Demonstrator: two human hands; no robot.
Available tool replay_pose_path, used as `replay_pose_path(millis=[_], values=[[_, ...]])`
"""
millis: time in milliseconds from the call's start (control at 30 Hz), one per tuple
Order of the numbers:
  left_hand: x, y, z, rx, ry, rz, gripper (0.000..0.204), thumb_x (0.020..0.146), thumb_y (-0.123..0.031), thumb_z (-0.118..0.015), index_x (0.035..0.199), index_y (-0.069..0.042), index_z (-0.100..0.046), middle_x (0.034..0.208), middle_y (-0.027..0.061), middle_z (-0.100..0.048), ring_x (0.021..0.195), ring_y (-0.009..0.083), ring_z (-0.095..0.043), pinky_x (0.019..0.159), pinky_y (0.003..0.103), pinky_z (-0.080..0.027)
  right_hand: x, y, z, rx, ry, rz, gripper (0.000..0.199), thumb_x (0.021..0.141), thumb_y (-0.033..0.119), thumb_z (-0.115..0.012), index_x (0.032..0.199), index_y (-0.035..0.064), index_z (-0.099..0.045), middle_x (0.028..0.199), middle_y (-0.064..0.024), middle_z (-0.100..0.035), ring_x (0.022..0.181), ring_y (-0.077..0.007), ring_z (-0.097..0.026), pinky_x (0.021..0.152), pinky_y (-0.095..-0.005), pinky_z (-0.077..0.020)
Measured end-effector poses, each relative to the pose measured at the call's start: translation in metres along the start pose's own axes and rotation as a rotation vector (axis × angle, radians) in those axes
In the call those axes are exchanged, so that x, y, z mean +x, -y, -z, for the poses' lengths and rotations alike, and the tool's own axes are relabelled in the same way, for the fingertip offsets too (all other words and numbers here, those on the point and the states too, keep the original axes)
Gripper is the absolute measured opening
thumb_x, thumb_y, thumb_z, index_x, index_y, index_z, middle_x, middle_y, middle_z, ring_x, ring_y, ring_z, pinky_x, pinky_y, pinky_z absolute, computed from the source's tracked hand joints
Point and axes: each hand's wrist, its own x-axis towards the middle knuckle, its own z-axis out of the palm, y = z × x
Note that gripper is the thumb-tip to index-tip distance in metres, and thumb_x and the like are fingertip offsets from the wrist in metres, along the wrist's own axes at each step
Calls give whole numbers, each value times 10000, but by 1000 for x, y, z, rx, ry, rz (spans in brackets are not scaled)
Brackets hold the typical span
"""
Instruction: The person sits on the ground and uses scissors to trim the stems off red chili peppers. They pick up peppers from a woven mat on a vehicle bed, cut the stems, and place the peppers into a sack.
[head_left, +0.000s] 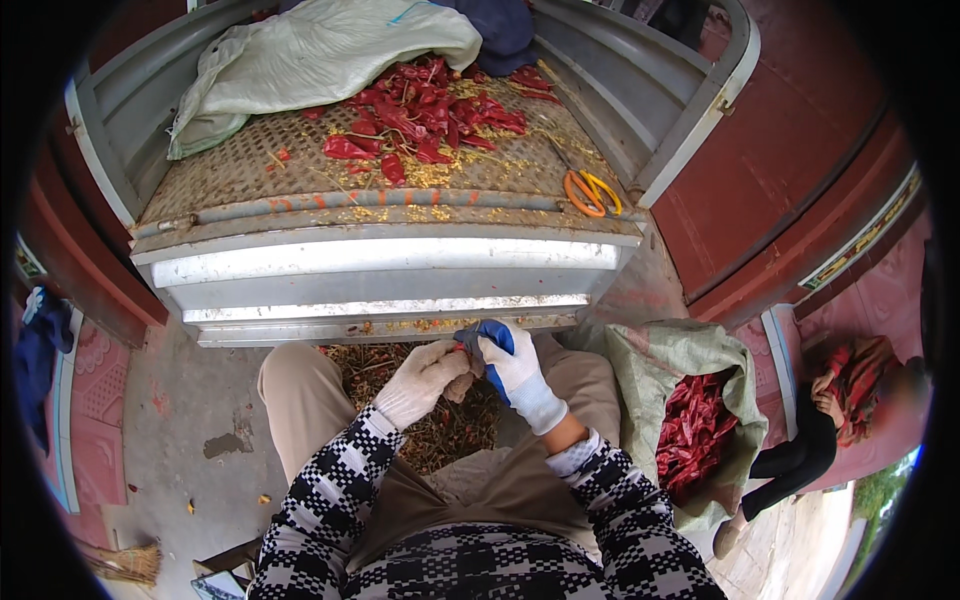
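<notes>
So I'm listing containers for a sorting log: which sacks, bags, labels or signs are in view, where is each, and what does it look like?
Open sack: on the ground to the person's right, greenish woven, full of red chillies.
Pale sack: lying crumpled on the cart bed, off-white with a green tint.
Strip sign: along the red wall at right, long and narrow, pale with coloured marks.
No screens in view.

Outdoor yard worksite, we're sorting dried chillies at a cart tailgate.

We see a grey metal cart bed [250, 165] with dried red chillies [420, 115] and seed litter on it, orange-handled scissors [592, 192], a pale sack [310, 55], an open green sack [660, 360] full of chillies, bare concrete ground [190, 420], red doors [790, 150], a straw broom [125, 563], another person [810, 450] seated nearby.
</notes>
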Motion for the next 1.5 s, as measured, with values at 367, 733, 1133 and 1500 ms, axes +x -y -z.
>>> replay_pose_path(millis=[367, 733, 1133, 1500], values=[[0, -13, -5, 5, -32, -56, 295, 913, -257, -522, 962, 26, -585, 643, 14, -465, 590, 114, -430, 617, 267, -420, 17, 28, 30, -497, -14, -167, 248, 850, 263, -630, 971, 49, -668, 918, -154, -673, 776, -283, -631, 718, -355, -514], [8, -13, 0, -165, -15, -71, 260, 884, -174, -491, 1068, 8, -519, 677, 15, -432, 617, 120, -430, 663, 296, -465, 145, 105, 162, -1492, -390, -2, 472, 804, 377, -678, 1164, 80, -604, 1111, -161, -641, 1013, -324, -633, 882, -415, -498], [8, -11, 10, -250, -11, -84, 201, 877, -133, -535, 1039, -15, -529, 780, 34, -501, 681, 121, -471, 670, 286, -461, 182, 109, 183, -1525, -121, -538, 454, 675, 263, -720, 1057, 19, -703, 1100, -216, -670, 1056, -334, -646, 877, -383, -525], [5, -12, 13, -256, -18, -120, 179, 910, -113, -531, 1040, 5, -565, 806, 51, -559, 706, 124, -528, 652, 266, -459, 110, 85, 198, -955, -173, -385, 384, 687, 208, -691, 983, -37, -682, 948, -201, -685, 933, -302, -661, 794, -358, -528]])
